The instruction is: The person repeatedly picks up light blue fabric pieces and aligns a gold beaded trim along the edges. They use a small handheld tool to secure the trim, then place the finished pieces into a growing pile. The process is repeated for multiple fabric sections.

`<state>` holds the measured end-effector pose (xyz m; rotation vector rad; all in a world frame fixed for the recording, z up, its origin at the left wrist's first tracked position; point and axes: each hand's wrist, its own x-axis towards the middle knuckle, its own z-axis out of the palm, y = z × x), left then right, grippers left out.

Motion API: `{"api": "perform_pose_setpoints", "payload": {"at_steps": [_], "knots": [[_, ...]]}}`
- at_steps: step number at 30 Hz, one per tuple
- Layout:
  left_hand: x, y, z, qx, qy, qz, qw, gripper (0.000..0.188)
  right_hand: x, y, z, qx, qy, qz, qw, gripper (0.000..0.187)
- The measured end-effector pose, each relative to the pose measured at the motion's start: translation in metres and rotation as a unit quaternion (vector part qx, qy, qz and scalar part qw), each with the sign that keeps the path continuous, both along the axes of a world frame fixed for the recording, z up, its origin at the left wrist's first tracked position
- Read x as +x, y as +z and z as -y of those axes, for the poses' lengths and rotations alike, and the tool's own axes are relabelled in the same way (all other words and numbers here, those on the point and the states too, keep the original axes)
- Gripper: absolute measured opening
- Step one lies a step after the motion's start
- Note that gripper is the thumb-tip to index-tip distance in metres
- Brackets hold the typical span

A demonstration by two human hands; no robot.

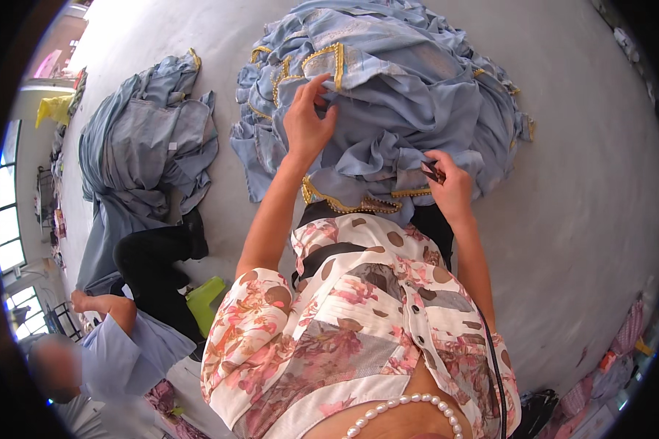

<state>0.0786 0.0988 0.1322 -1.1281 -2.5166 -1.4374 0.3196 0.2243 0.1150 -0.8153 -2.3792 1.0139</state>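
A large heap of blue-grey cloth pieces (432,102), several edged with gold beaded trim, lies in front of me. My left hand (309,126) rests over the heap's left part, beside a corner with gold trim (338,67). Its fingers are bent but stand apart from the thumb, with nothing visible between them. At the heap's near right side, my right hand (452,189) is closed around small dark thread snips (433,172), whose points face left. Another trimmed edge (359,206) of the cloth lies close to my lap.
To the left, a second pile of blue-grey cloth (143,135) lies on the grey floor (578,219). A co-worker in a light blue top (135,355) sits beside it, near a lime-green object (206,301). More fabric (630,329) lies along the right edge.
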Motion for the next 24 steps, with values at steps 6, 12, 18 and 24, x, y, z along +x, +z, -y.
{"api": "perform_pose_setpoints", "payload": {"at_steps": [6,12,18,24], "knots": [[-0.033,-0.005,-0.011,-0.031,-0.035,-0.138,0.989,0.038,-0.018,0.014,0.004,-0.004,0.023,-0.047,0.999,0.022],[-0.054,0.017,-0.02,-0.089,-0.133,-0.237,0.958,0.036,-0.027,0.016,0.004,-0.006,0.032,-0.066,0.997,0.023],[-0.061,0.018,-0.032,-0.147,-0.298,-0.385,0.861,0.032,-0.025,0.014,0.002,-0.007,0.028,-0.052,0.998,0.022],[-0.032,0.033,-0.042,-0.037,-0.375,0.163,0.912,0.012,-0.031,0.029,0.0,-0.047,0.013,-0.128,0.991,0.02]]}}
